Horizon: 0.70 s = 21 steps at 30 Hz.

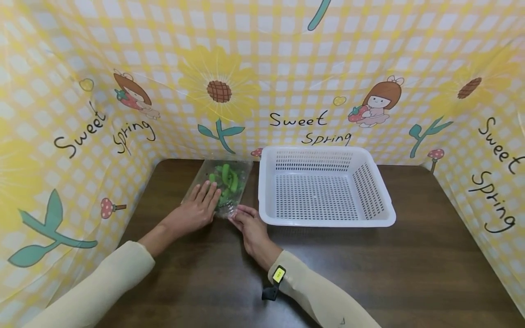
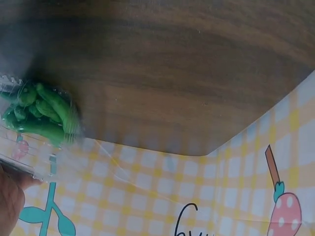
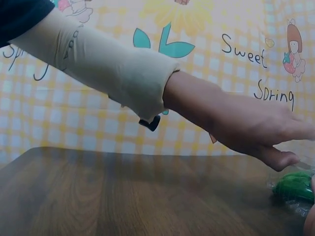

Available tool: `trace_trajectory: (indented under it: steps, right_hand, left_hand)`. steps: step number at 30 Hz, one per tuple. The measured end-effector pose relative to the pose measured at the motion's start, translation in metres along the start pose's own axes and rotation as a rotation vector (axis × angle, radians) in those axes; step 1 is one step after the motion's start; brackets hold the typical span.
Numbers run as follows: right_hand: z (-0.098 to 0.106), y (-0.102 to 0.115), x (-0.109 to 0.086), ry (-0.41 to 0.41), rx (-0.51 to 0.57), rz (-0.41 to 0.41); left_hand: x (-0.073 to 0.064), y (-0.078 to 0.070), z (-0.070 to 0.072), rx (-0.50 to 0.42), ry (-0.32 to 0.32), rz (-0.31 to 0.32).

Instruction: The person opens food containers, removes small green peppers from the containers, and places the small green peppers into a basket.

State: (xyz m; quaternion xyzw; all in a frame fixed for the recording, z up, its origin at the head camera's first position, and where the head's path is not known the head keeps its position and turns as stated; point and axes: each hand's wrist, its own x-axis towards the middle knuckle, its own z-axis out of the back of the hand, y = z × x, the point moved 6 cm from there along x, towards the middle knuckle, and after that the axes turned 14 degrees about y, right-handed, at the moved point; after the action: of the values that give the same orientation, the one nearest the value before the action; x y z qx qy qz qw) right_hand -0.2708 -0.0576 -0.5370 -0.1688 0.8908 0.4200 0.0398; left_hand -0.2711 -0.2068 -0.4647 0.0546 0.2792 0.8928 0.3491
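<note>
A clear plastic bag (image 1: 242, 173) lies on the dark wooden table, with several curved green pieces (image 1: 230, 180) inside that look like peppers. My left hand (image 1: 198, 206) rests palm down over the bag's left side, fingers straight and spread slightly. At the bag's near right corner, my right hand (image 1: 251, 228) pinches the plastic between thumb and fingers. In the left wrist view, the bagged green pieces (image 2: 47, 113) show at the left edge. The right wrist view has the left hand (image 3: 261, 123) reaching over the bag, whose green contents (image 3: 294, 186) show at the right edge.
A white perforated plastic basket (image 1: 328, 221) stands just right of the bag, near the right hand. Yellow checked cloth (image 1: 287, 91) with printed flowers walls in the back and sides of the table (image 1: 328, 273). A dark strap with a small yellow screen (image 1: 279, 274) sits on the right wrist.
</note>
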Motion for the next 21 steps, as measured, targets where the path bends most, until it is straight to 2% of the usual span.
trace_trajectory:
  steps: [5,8,10,14,16,17,19,21]
  right_hand:
    - [0.002,0.001,-0.001,-0.019,-0.014,0.000]
    - [0.004,0.002,-0.002,-0.023,-0.016,0.005]
    - [0.005,0.002,-0.003,-0.022,0.000,0.009]
    - [0.005,0.001,-0.011,-0.010,0.011,0.000]
    - [0.006,0.000,-0.016,-0.010,0.015,-0.014]
    - [0.006,0.000,-0.019,-0.009,0.012,-0.012]
    - [0.007,0.001,-0.023,-0.015,0.023,-0.006]
    - [0.009,0.002,-0.027,-0.022,0.034,0.010]
  left_hand:
    - [0.002,-0.003,-0.001,-0.036,0.006,0.003]
    - [0.003,-0.001,0.001,-0.059,-0.045,-0.007]
    - [0.000,0.003,0.005,-0.108,-0.133,-0.008]
    - [-0.015,0.019,0.016,-0.268,-0.402,0.022]
    - [-0.028,0.030,0.020,-0.368,-0.507,0.079]
    - [-0.035,0.035,0.021,-0.424,-0.537,0.126]
    - [-0.048,0.046,0.019,-0.568,-0.544,0.251]
    - [-0.060,0.056,0.012,-0.755,-0.524,0.393]
